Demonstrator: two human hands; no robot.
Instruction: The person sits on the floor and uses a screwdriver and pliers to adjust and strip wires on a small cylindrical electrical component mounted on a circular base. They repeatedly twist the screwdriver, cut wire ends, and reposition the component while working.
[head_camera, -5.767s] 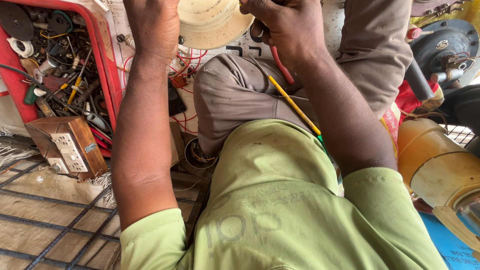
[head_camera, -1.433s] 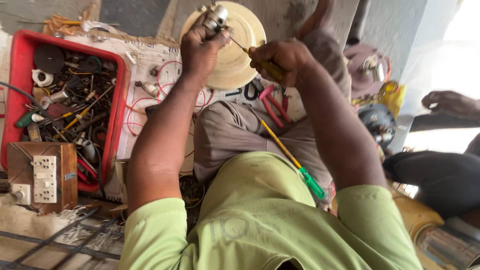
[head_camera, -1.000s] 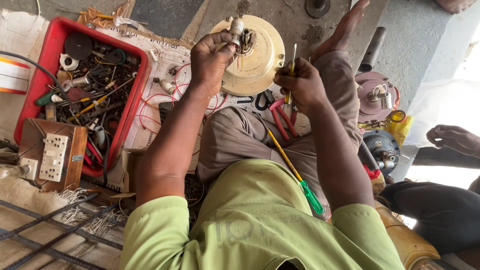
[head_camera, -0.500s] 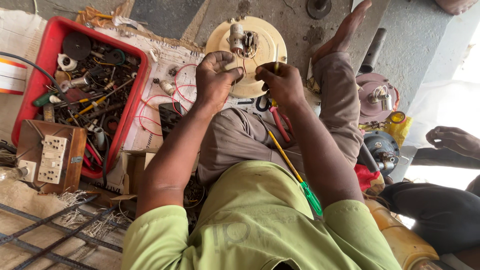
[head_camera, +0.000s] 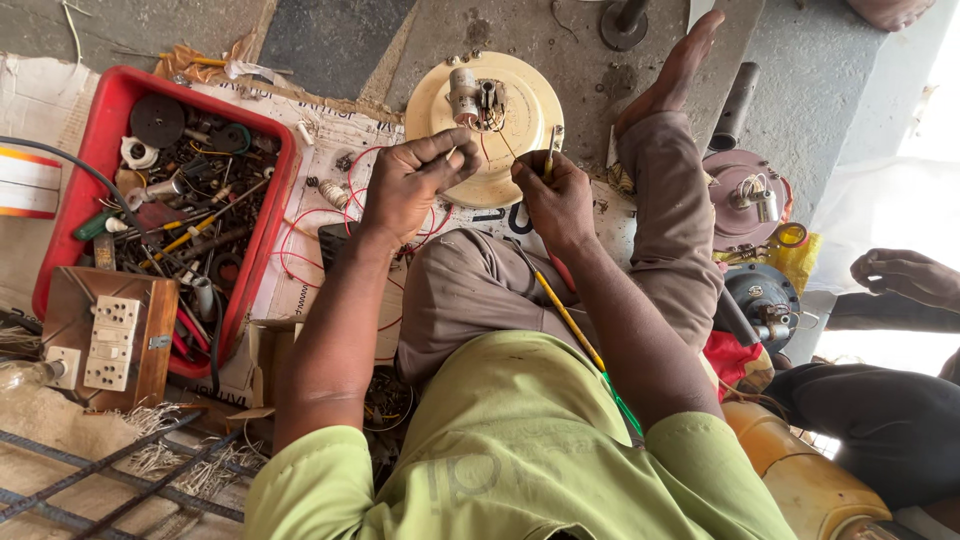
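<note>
A: From the head camera, what could go wrong here?

B: The left hand (head_camera: 415, 185) pinches something very small between thumb and forefinger — too small to name, perhaps a wire end or a screw. My guess is it could slip out, and among the red wires (head_camera: 330, 215) and loose bits on the cardboard (head_camera: 300, 290) it would be hard to find.

A: And the right hand (head_camera: 555, 200)?

B: It is closed around a thin yellow-handled tool (head_camera: 550, 155), tip up, close to the motor (head_camera: 478, 97) in the middle of the cream disc (head_camera: 485, 125). Thin leads stick out of that motor toward the hands. I would judge that a careless push of the tool could snag or bend one.

A: Where does the disc sit?

B: On the floor, just beyond the person's bent knee, between the red tray (head_camera: 190, 200) of parts and the foot (head_camera: 670, 70). Neither hand touches it.

A: So both grips are tight?

B: The left one closes only at the fingertips, the other fingers curled loosely. The right is a full fist on the tool. A long yellow screwdriver (head_camera: 575, 330) lies on the lap under the right forearm — it could roll off if the leg shifts.

A: Anyone else near?

B: Another person's hand (head_camera: 905, 275) at the right edge, well apart.
</note>
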